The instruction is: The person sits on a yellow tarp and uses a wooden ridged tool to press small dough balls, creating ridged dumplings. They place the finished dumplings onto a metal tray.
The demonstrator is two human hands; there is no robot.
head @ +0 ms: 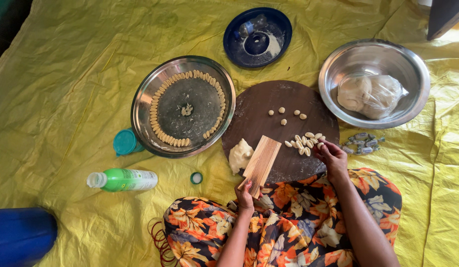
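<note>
Bare round wooden board (259,106) lies open ahead between the ridged paddle (260,158) and dough pieces (303,142); steel tray (143,106) and steel bowl (338,64) flank it, blue lid (237,44) beyond.

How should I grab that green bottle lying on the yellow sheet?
Grip the green bottle around its round middle, coming down from above. It lies flat on its side, white neck pointing left with its cap off, so fingers can wrap across the body. Probably keep the open neck tilted up as you lift.
</note>
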